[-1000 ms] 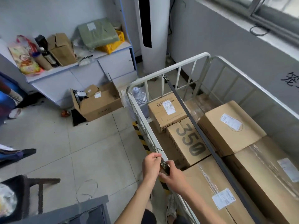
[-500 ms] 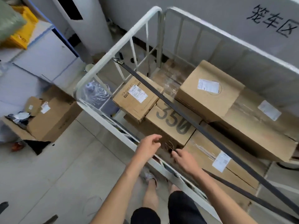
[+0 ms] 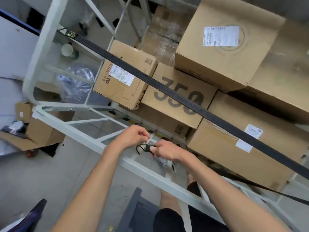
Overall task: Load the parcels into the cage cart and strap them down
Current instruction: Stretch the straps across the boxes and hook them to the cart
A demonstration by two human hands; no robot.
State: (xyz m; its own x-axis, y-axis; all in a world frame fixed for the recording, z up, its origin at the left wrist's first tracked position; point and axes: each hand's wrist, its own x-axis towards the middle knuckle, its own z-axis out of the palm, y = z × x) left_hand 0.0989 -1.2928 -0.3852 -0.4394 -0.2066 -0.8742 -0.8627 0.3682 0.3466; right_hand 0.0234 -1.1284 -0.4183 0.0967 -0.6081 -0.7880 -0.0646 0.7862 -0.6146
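Finding: the left hand [image 3: 132, 136] and right hand [image 3: 167, 151], loose half a second ago, now pinch the hook [image 3: 147, 148] between their fingertips, just above the cart rail [image 3: 147, 171]. Hooking appears imminent.

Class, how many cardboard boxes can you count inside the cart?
6: small labelled box, 350 box, taped box behind, big labelled box, long box far right, near box lower right. More may hide beneath.

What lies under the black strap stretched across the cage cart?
The black strap crosses above three parcels: the small labelled box, the 350 box, and the long box at the right. It covers part of the 350 print. Contact cannot be told.
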